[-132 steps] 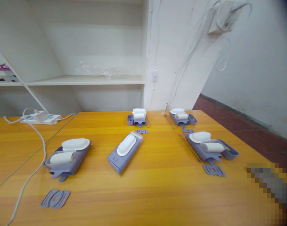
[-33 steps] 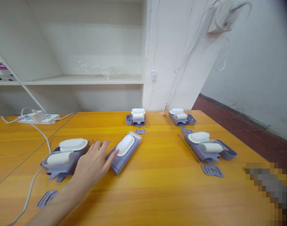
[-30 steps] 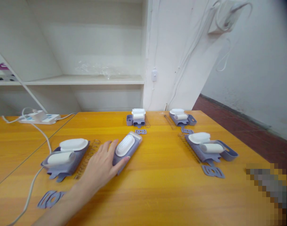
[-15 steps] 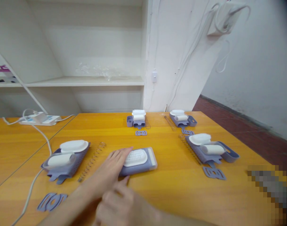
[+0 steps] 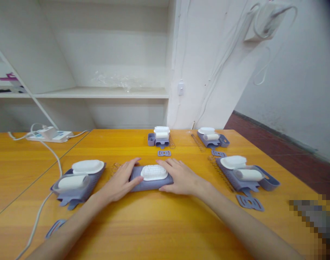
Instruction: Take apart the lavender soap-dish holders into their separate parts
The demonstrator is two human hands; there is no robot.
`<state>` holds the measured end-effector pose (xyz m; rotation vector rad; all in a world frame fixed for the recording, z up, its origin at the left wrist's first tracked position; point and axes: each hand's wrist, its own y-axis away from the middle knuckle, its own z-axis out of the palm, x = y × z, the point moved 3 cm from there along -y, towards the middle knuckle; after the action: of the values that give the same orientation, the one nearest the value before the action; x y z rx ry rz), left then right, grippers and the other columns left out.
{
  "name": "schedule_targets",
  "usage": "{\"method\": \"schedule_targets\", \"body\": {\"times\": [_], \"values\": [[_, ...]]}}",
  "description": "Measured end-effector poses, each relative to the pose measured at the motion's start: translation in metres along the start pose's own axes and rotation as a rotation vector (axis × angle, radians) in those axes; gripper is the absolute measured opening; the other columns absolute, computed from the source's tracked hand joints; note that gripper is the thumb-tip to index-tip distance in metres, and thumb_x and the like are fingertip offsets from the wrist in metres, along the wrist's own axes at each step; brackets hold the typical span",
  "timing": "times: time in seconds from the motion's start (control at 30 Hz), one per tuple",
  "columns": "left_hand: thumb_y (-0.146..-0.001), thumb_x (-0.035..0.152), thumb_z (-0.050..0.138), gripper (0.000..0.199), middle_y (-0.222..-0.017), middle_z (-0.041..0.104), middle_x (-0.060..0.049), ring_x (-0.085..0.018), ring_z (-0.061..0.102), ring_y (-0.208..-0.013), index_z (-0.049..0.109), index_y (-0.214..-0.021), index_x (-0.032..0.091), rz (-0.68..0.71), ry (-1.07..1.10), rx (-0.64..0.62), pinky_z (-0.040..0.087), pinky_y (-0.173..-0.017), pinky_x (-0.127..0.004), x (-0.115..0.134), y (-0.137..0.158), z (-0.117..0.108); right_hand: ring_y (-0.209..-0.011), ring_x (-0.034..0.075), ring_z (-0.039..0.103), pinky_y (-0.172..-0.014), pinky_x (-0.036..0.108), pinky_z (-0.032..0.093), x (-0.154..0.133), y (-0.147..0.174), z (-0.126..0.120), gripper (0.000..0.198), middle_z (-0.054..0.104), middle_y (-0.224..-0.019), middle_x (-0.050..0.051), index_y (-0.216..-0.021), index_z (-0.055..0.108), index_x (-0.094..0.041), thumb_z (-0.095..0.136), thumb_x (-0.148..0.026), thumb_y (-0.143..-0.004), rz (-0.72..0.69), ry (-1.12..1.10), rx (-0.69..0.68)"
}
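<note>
In the middle of the table lies a grey-purple case (image 5: 139,186) with a white, bristled oval brush head (image 5: 154,172) facing up. My left hand (image 5: 123,182) grips its left end, thumb along the near side and fingers round the far side. Its right end sits between the thumb and fingers of my right hand (image 5: 181,177), which covers that end. Just behind my left hand, a thin coiled spring (image 5: 114,169) is partly hidden. A grey-purple slotted plate (image 5: 55,227) lies partly under my left forearm.
Similar grey-purple parts sets with white pieces stand at left (image 5: 78,184), right (image 5: 243,173), back middle (image 5: 161,137) and back right (image 5: 209,137). A white cable (image 5: 36,216) runs down the left from a power strip (image 5: 50,135). A pixelated object (image 5: 313,216) lies at the right edge.
My right hand has moved from the near side up to the case's right end and now holds it. My left hand stays at the left end. The view has shifted slightly.
</note>
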<state>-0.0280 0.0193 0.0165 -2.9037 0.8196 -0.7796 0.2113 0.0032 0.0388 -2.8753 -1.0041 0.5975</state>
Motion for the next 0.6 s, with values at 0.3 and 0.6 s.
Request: {"method": "schedule_targets", "body": {"times": [0.3,0.6], "values": [[-0.061,0.063,0.069,0.091,-0.133,0.046,-0.014,-0.032,0.043,-0.121,0.036,-0.135,0.022,0.272,-0.101,0.004,0.032,-0.103,-0.047,0.046,-0.014,-0.004,-0.12,0.027,0.043,-0.101,0.039,0.037,0.008,0.001,-0.002,0.097,0.043,-0.134,0.011,-0.144,0.023,-0.023,0.077,-0.029,-0.064,-0.03,-0.119,-0.068],[-0.063,0.051,0.072,0.084,-0.125,0.055,-0.011,-0.03,0.052,-0.11,0.037,-0.134,0.023,0.243,-0.084,-0.045,0.039,-0.093,-0.042,0.043,-0.046,0.014,-0.112,0.035,0.051,-0.093,0.046,0.041,0.023,-0.011,-0.008,0.112,0.051,-0.126,0.021,-0.145,0.021,-0.011,0.08,-0.035,-0.053,0.065,0.049,-0.086]]}}
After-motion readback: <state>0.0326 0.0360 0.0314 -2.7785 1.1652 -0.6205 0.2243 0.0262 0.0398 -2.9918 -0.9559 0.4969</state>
